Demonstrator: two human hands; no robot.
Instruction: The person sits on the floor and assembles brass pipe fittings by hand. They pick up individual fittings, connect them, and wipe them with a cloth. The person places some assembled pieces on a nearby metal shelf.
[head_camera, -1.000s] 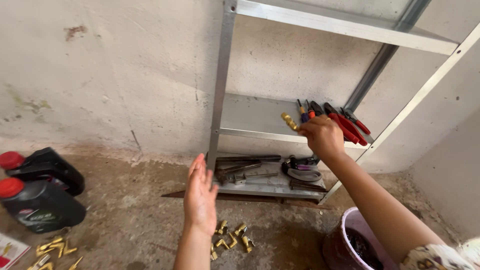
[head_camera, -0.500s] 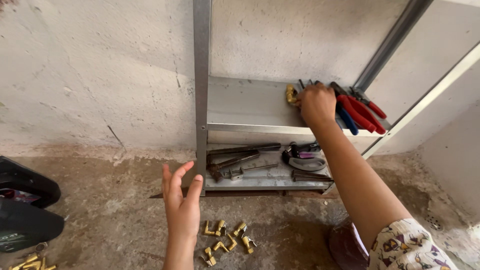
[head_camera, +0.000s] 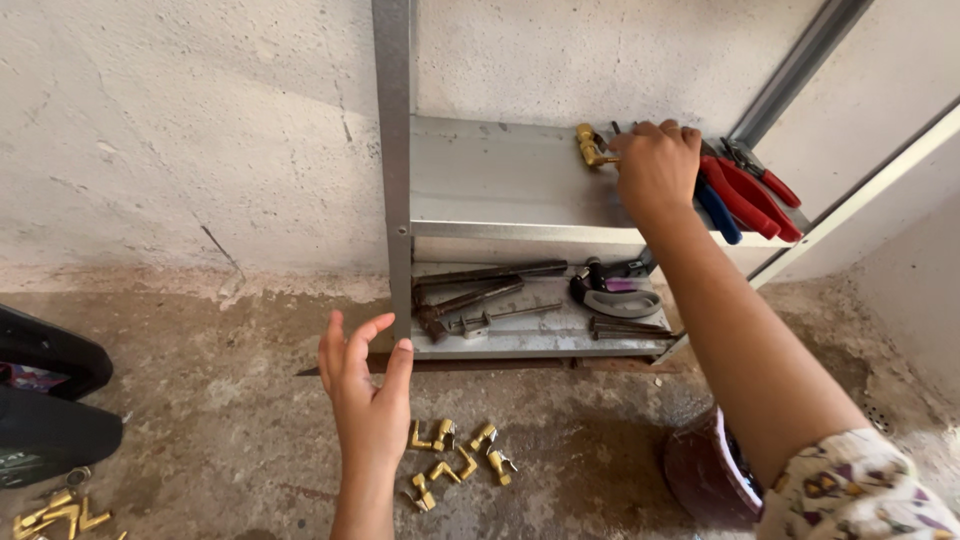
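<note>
Brass fittings (head_camera: 455, 462) lie scattered on the concrete floor (head_camera: 200, 400) at lower centre, just right of the left hand (head_camera: 365, 390), which hovers above them with fingers spread and palm empty. More brass pieces (head_camera: 55, 515) sit in the lower-left corner beside dark plastic containers (head_camera: 50, 400). A maroon bucket (head_camera: 705, 470) shows at lower right under the right forearm. Beyond, the bottom shelf (head_camera: 530, 335) of the grey metal rack holds wrenches (head_camera: 480, 290) and a tape-like tool (head_camera: 615, 290). Higher, at upper right, the right hand (head_camera: 655, 170) rests on the middle shelf (head_camera: 500, 180), fingers curled beside one brass fitting (head_camera: 592, 145); whether it grips it cannot be told. Red and blue pliers (head_camera: 745, 190) lie just right.
</note>
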